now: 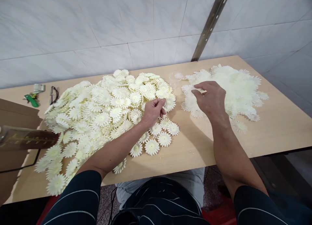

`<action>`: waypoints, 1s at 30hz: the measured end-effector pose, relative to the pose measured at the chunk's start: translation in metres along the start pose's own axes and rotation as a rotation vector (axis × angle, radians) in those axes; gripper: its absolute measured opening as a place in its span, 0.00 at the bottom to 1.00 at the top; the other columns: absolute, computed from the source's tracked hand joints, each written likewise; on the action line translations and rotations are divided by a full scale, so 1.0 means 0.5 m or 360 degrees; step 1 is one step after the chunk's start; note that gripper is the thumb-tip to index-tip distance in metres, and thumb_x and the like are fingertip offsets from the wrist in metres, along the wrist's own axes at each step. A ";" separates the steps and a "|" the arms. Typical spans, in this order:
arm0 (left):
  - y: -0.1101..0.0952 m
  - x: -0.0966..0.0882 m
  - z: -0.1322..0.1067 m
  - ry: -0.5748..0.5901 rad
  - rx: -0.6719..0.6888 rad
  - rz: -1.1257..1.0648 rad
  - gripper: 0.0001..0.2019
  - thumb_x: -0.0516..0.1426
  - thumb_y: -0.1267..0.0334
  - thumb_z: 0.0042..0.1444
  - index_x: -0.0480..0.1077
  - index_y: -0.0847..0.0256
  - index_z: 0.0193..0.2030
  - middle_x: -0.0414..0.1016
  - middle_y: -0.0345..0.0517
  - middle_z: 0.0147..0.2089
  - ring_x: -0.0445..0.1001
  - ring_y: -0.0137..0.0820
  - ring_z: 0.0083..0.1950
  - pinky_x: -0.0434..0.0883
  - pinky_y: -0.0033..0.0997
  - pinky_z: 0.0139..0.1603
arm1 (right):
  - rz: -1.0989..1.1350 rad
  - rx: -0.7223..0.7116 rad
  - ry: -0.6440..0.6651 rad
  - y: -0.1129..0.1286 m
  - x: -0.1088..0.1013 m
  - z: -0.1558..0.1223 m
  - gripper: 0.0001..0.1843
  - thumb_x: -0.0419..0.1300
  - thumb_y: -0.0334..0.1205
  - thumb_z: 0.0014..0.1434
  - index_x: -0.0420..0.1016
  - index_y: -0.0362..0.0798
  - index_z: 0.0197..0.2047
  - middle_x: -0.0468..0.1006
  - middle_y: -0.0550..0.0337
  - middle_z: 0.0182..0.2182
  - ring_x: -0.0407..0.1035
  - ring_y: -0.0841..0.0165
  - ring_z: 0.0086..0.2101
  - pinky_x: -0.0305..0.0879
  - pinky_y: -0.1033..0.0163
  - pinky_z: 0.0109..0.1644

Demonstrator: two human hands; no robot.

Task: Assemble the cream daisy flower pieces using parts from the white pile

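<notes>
My left hand [154,112] is closed at the right side of a large pile of pale yellow artificial flower heads [102,118]. Its thumb and fingers are pressed together beside one flower head [170,102]; I cannot make out whether they grip it. Over the left edge of a second pile, of whiter petal layers [240,88], hovers my right hand [211,98]. A small gap shows between its thumb and forefinger, with nothing clearly held there. Several loose yellow flower heads [164,139] lie below my left hand.
Both piles rest on a wooden table [190,147] against a tiled wall. A brown, bottle-like container [29,139] juts in from the left beside cardboard [17,114]. A green tool [32,100] and dark-framed glasses [54,94] lie at the back left. A metal post [209,27] stands behind.
</notes>
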State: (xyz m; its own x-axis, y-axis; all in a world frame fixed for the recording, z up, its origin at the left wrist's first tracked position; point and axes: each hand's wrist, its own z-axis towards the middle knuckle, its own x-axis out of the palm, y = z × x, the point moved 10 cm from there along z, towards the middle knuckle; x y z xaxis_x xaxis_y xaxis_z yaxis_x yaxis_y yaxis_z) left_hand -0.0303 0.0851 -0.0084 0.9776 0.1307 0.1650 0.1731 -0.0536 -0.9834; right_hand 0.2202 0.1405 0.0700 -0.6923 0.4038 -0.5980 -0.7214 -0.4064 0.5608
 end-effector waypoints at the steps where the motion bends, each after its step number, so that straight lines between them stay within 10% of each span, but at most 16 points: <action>1: 0.002 -0.001 0.001 -0.0010 -0.0003 0.0012 0.24 0.71 0.42 0.62 0.75 0.61 0.30 0.72 0.37 0.18 0.65 0.22 0.16 0.61 0.22 0.18 | -0.0164 -0.0029 -0.0019 -0.010 -0.012 0.003 0.16 0.70 0.54 0.68 0.86 0.52 0.51 0.83 0.43 0.52 0.80 0.48 0.51 0.80 0.36 0.58; 8: 0.001 -0.007 0.002 -0.0055 0.0023 0.0040 0.22 0.70 0.42 0.63 0.75 0.59 0.34 0.72 0.35 0.18 0.66 0.23 0.16 0.63 0.22 0.18 | -0.0035 0.0082 -0.0023 0.003 -0.036 0.007 0.17 0.64 0.56 0.73 0.83 0.51 0.45 0.82 0.46 0.45 0.78 0.54 0.42 0.78 0.42 0.54; 15: -0.015 -0.008 -0.006 -0.0065 0.0156 0.0118 0.23 0.70 0.40 0.62 0.78 0.60 0.36 0.73 0.36 0.19 0.68 0.23 0.17 0.64 0.22 0.20 | 0.0684 0.0162 0.0801 0.128 0.137 -0.065 0.36 0.67 0.78 0.61 0.79 0.50 0.36 0.79 0.57 0.28 0.72 0.64 0.29 0.69 0.58 0.32; 30: -0.022 0.004 -0.013 0.0010 0.0160 0.0129 0.24 0.69 0.37 0.63 0.78 0.59 0.36 0.73 0.36 0.19 0.68 0.24 0.16 0.62 0.23 0.19 | 0.0430 0.0182 0.0798 0.114 0.149 -0.072 0.35 0.62 0.70 0.69 0.63 0.53 0.23 0.70 0.62 0.19 0.63 0.67 0.25 0.55 0.60 0.30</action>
State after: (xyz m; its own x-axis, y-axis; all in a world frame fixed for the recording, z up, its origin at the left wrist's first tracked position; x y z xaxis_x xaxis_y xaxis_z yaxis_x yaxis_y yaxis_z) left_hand -0.0293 0.0793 0.0031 0.9886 0.1241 0.0850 0.0812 0.0358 -0.9961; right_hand 0.1284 0.1178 0.0367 -0.7797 -0.1506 -0.6078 -0.5369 -0.3387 0.7727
